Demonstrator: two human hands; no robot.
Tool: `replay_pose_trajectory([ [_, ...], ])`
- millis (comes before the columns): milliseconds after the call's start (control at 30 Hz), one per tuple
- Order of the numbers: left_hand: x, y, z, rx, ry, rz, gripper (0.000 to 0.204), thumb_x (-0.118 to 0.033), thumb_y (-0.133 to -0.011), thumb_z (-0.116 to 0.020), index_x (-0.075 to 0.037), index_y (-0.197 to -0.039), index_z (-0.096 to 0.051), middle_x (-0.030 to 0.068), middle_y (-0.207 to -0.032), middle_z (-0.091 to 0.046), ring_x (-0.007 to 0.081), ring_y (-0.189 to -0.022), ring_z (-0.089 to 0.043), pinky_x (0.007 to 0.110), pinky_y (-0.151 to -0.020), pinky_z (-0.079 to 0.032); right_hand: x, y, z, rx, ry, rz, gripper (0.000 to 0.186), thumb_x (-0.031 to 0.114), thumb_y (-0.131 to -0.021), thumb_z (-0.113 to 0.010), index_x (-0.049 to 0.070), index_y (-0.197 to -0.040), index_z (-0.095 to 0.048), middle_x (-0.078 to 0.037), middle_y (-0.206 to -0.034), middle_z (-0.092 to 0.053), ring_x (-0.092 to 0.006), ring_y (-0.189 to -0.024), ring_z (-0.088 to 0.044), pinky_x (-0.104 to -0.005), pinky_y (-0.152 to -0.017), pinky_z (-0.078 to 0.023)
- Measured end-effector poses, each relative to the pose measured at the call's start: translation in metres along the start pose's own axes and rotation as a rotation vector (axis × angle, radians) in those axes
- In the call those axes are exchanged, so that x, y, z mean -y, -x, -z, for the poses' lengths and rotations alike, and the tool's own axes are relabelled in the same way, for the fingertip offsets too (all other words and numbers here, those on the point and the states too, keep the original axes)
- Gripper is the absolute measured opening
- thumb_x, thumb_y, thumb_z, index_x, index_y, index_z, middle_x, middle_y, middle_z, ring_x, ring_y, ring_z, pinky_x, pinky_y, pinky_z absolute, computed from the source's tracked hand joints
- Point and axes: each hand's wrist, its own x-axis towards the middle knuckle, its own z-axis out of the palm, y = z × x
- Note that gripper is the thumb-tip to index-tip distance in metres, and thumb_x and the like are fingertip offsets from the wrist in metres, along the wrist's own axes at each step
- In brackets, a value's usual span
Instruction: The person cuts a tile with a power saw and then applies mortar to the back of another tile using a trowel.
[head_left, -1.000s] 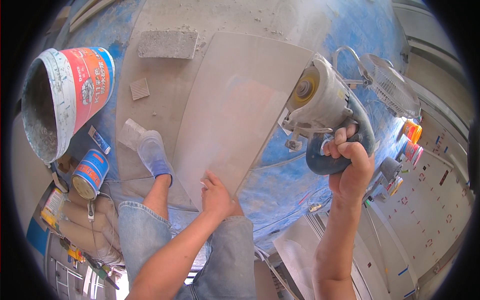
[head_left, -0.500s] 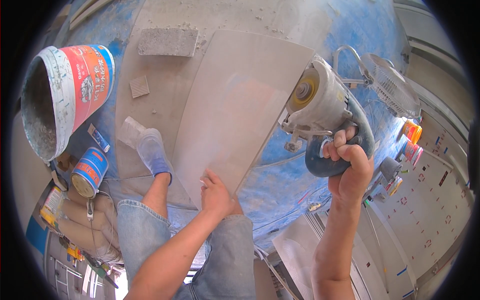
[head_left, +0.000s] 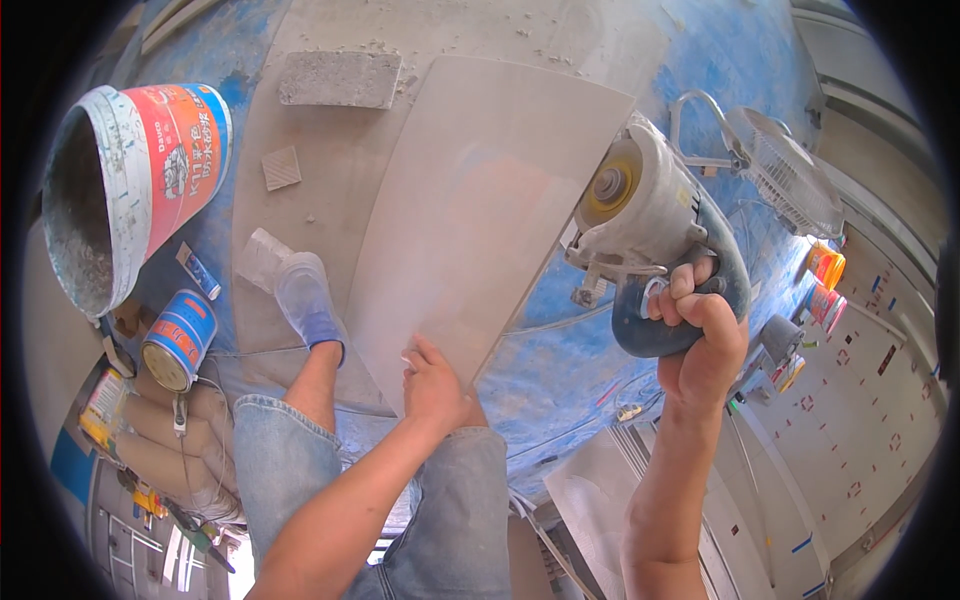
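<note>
A large light-grey tile (head_left: 480, 210) lies at a slant in front of me, dusty and slightly glossy. My left hand (head_left: 438, 388) rests on its near end, fingers stretched out over the surface. At the tile's right edge is a dusty handheld circular cutter (head_left: 655, 215) with a yellow-ringed hub and a dark loop handle. My right hand (head_left: 695, 320) is wrapped round that handle. The cutter's guard hides where its blade meets the tile. My foot in a pale, dusty shoe (head_left: 305, 295) stands left of the tile.
At left are a tipped open bucket (head_left: 125, 190) and a blue can (head_left: 182, 335). A grey block (head_left: 340, 80) and a small tile piece (head_left: 281, 168) lie beyond my foot. A fan (head_left: 785, 170) stands far right on blue sheeting (head_left: 570, 370); a cable crosses the sheeting.
The cutter has shifted very slightly nearer to me along the tile's right edge. My left hand stays in place on the tile.
</note>
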Motion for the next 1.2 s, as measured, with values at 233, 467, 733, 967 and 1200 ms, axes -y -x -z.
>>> replay_pose_trajectory([
  [233,0.0,0.001,0.001,-0.009,-0.01,-0.011,0.115,-0.018,-0.067,-0.075,0.017,-0.144,0.003,0.0461,-0.139,-0.024,0.0535,-0.116,-0.052,0.044,-0.099,-0.048,0.0,0.001,0.0,-0.021,-0.001,-0.008,0.014,0.004,-0.067,-0.052,0.002,-0.082,-0.049,-0.006,-0.072,-0.051,-0.0155,-0.061,-0.047,-0.0318,-0.063,-0.044],
  [467,-0.001,0.002,0.003,0.004,-0.025,0.008,0.119,-0.026,-0.068,-0.082,0.015,-0.145,-0.001,0.0432,-0.14,-0.027,0.0485,-0.119,-0.052,0.042,-0.101,-0.046,-0.002,0.004,0.0,-0.024,0.002,-0.011,0.015,0.004,-0.067,-0.052,0.002,-0.082,-0.05,-0.007,-0.072,-0.052,-0.0154,-0.061,-0.048,-0.0318,-0.063,-0.044],
  [733,0.0,0.001,0.001,0.009,-0.006,0.013,0.12,-0.025,-0.069,-0.082,0.014,-0.145,0.001,0.0431,-0.142,-0.024,0.0488,-0.119,-0.052,0.043,-0.103,-0.044,-0.003,0.007,0.0,-0.038,-0.019,-0.022,0.018,0.002,-0.067,-0.052,0.002,-0.085,-0.051,-0.007,-0.074,-0.054,-0.0159,-0.061,-0.048,-0.0324,-0.064,-0.045],
  [967,0.003,0.0,-0.002,-0.03,-0.003,-0.027,0.114,-0.019,-0.068,-0.075,0.017,-0.143,0.004,0.0465,-0.138,-0.025,0.053,-0.114,-0.053,0.044,-0.097,-0.049,-0.004,0.009,0.001,-0.032,-0.015,-0.034,0.018,0.002,-0.067,-0.052,0.002,-0.085,-0.051,-0.007,-0.074,-0.054,-0.0157,-0.061,-0.048,-0.0324,-0.064,-0.044],
  [1200,0.003,0.001,-0.002,-0.047,-0.013,-0.046,0.113,-0.02,-0.069,-0.074,0.017,-0.143,0.003,0.0473,-0.137,-0.026,0.0529,-0.113,-0.053,0.045,-0.096,-0.049,-0.003,0.01,0.002,-0.032,-0.036,-0.046,0.018,0.001,-0.068,-0.052,0.001,-0.086,-0.051,-0.008,-0.075,-0.054,-0.016,-0.061,-0.049,-0.0325,-0.064,-0.045],
])
